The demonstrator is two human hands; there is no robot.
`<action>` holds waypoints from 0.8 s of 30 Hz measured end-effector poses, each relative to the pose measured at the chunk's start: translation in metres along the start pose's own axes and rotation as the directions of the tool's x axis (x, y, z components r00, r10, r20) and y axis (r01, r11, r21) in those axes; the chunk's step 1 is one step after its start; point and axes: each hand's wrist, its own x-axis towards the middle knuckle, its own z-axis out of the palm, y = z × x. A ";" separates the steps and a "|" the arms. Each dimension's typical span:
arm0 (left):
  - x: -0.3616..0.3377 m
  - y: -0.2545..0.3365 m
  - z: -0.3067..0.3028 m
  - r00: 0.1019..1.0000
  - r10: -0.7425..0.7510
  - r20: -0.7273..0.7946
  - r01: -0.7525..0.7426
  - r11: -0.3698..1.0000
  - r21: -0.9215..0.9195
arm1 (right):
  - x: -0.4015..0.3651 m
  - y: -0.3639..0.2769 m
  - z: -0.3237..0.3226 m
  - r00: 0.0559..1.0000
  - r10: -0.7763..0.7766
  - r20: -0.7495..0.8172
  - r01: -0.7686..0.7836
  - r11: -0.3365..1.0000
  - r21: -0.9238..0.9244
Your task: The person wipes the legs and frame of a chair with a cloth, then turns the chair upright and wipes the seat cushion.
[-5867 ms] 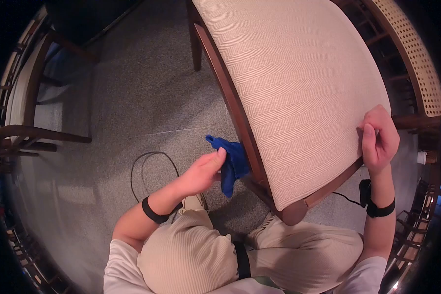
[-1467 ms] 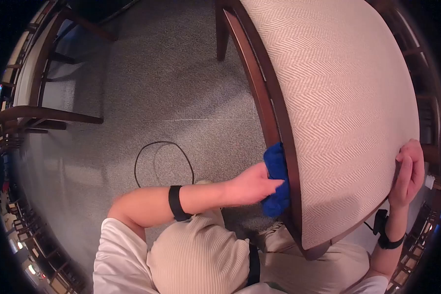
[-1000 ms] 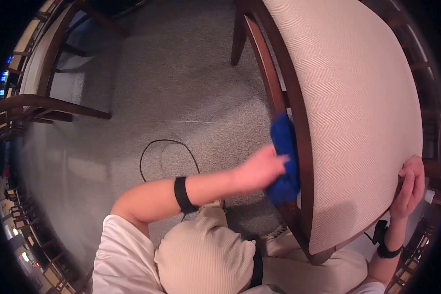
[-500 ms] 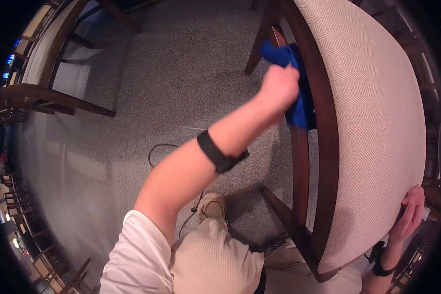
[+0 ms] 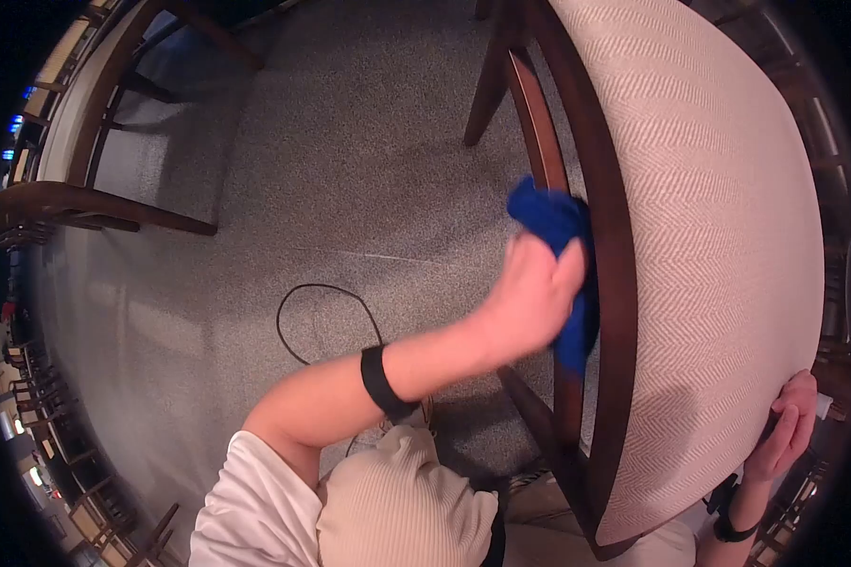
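Observation:
My left hand (image 5: pixel 531 293) is closed on a blue cloth (image 5: pixel 550 215), which lies against the dark wooden lower rail (image 5: pixel 542 132) of a tilted chair. The cloth bunches above my fingers and hangs below them along the rail. The chair's cushion (image 5: pixel 709 236), pale with a herringbone weave, faces right, framed by a dark wooden edge (image 5: pixel 615 283). At the cushion's lower right edge, my right hand (image 5: pixel 787 430) grips the chair with curled fingers. Black bands circle both my forearms.
Another dark wooden chair (image 5: pixel 113 203) stands at the upper left on grey carpet (image 5: pixel 350 161). A thin black cable (image 5: pixel 323 286) loops on the floor near my bent leg (image 5: pixel 402 501). More chairs (image 5: pixel 43 406) line the far left.
My left hand and the blue cloth have moved down along the rail, towards me, uncovering its upper part. My right hand still holds the chair, slightly lower in view.

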 end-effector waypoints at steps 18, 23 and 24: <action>0.005 0.011 0.016 0.998 0.046 0.044 -0.050 0.995 0.092 | -0.006 0.022 -0.016 0.998 0.028 0.055 -0.031 0.998 0.049; 0.090 0.008 -0.017 0.984 -0.142 -0.111 0.160 0.972 0.174 | -0.006 0.020 -0.011 0.999 0.006 0.045 -0.008 0.999 0.031; 0.120 0.001 -0.027 0.968 -0.224 -0.112 0.239 0.960 0.147 | -0.005 0.019 -0.010 0.999 0.025 0.027 -0.026 0.998 0.049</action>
